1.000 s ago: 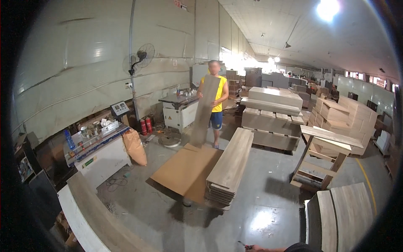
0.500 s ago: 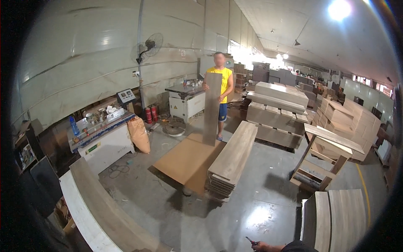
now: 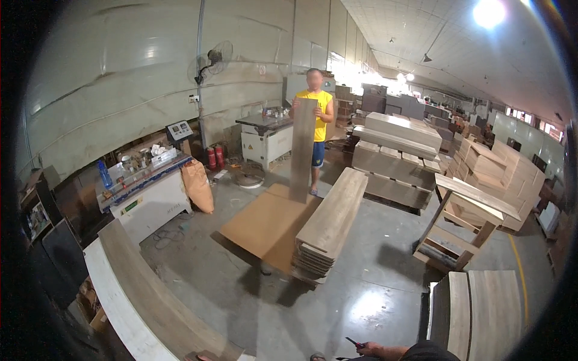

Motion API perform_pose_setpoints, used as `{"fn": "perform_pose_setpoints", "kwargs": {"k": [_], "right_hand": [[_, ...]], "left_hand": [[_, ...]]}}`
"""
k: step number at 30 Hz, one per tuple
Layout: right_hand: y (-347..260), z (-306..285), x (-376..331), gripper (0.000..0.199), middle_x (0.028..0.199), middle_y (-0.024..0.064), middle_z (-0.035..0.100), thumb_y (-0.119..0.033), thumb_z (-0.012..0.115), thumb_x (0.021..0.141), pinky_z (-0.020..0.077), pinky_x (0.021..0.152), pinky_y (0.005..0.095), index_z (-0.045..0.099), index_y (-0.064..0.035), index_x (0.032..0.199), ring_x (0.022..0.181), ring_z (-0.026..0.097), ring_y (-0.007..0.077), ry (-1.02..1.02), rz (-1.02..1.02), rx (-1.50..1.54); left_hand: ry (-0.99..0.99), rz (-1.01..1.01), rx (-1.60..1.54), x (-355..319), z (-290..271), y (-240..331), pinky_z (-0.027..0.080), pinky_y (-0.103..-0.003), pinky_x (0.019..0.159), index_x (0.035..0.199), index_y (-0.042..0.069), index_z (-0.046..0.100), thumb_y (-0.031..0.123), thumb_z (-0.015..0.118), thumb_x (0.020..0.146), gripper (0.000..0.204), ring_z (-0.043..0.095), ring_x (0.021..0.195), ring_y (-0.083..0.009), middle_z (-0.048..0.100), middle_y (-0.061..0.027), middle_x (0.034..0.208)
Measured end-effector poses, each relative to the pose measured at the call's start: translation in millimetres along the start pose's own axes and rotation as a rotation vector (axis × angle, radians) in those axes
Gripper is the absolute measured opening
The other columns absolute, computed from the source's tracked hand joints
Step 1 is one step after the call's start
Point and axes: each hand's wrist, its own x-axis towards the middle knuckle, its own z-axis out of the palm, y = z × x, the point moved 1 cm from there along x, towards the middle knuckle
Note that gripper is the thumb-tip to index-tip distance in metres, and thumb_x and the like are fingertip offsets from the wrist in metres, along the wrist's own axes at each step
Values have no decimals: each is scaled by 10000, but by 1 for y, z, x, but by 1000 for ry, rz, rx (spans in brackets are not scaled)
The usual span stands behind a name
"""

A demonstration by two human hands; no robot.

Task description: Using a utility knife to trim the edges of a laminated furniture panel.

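My right hand [image 3: 372,349] is closed around a slim, dark hand tool [image 3: 354,343] with a touch of red, near the lower edge. Its tip points up and to the left, and its exact kind is too small to make out. At the bottom edge, a sliver of my left hand [image 3: 201,357] shows against the end of a long wood-grain board [image 3: 147,295]; its fingers are mostly cut off by the picture's rim. That board lies on a white surface [image 3: 114,295] running along the lower left.
A person [image 3: 325,120] in yellow holds a board [image 3: 302,150] upright on a brown sheet [image 3: 265,225]. Stacked boards [image 3: 334,210] stand beside it. A wooden stand [image 3: 454,225] and more boards [image 3: 494,313] are at right; a machine bench [image 3: 150,198] is at left.
My right hand has shifted slightly left and up with the tool. Part of my left hand now shows at the lower edge. The other person has raised a hand along the board.
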Motion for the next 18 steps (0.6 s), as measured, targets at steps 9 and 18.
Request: {"fn": "perform_pose_setpoints", "kwargs": {"k": [9,18], "right_hand": [[13,6,20,457,967,34,757,-470,735,851,533,803,319,731,-140,1168,870,675,159,4,-70,155],[21,4,8,450,944,30,748,-483,727,865,539,771,328,718,-129,1143,813,654,143,55,-28,96]], "left_hand": [[140,17,14,1,6,2,412,-669,980,1388,81,575,606,412,982,684,511,1272,-463,522,-237,1442],[24,16,-18,1,-11,5,402,-661,996,1395,94,556,634,385,979,702,494,1289,-459,514,-229,1437]]}}
